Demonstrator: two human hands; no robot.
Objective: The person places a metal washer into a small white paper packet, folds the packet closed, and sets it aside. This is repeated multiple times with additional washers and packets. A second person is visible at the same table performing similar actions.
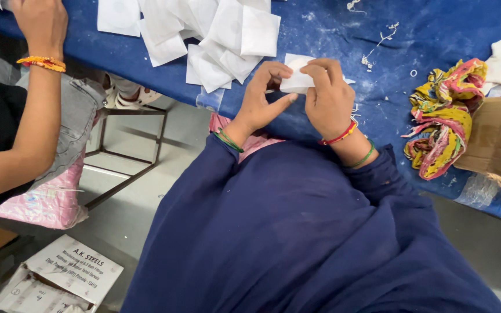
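White square packet (297,78) pinched between left hand (260,101) fingers and right hand (327,95) fingers; similar packets piled (215,35) beyond.

Bare blue cloth (343,35) beyond the hands; white packets (227,35) left, colourful rag (445,116) right.

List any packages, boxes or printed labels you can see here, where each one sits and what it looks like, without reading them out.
Cardboard box: right edge of the blue table, brown, flap open.
Printed white sheet: floor, bottom left, rectangular, dark lettering.
Pink plastic bag: left, beside the co-worker's leg, faintly printed.
White square packets: heaped on the table's top centre, plain.
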